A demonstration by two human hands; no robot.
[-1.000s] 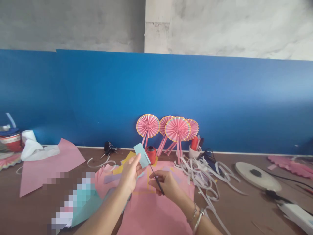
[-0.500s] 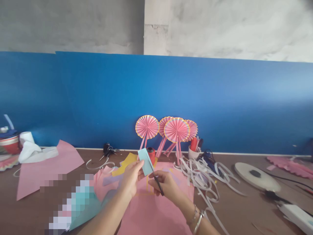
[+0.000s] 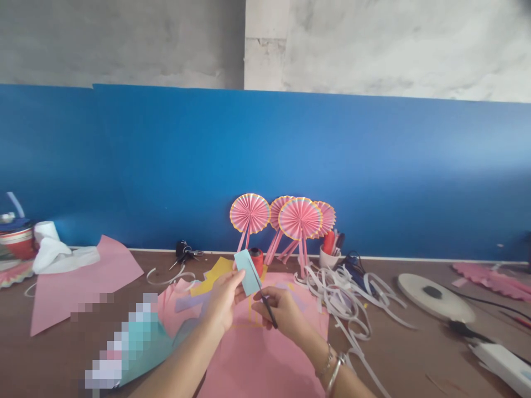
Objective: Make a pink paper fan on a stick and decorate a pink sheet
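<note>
My left hand (image 3: pixel 227 296) pinches a small light-blue piece of paper (image 3: pixel 245 271) by its lower left side, thumb on the front. In my right hand (image 3: pixel 279 312) is a pair of scissors with dark handles (image 3: pixel 269 312); its thin blades lie along the right part of the blue paper. Whether the blades are parted I cannot make out. Both hands are held above a large pink sheet (image 3: pixel 265 365) on the table. Right behind the blue paper stands a red spool (image 3: pixel 256 260), partly hidden by it.
Several pleated pink paper fans (image 3: pixel 300 218) lean near the blue wall panel (image 3: pixel 174 155). A white cup with pens (image 3: pixel 329 258) and tangled white strips (image 3: pixel 344 298) lie to the right, with a round pale disc (image 3: pixel 435 304) beyond. Keys (image 3: pixel 186 254) and yellow paper (image 3: pixel 213 275) lie left.
Almost nothing differs. The view has shifted very slightly, while both hands, the blue paper and the scissors keep nearly the same positions.
</note>
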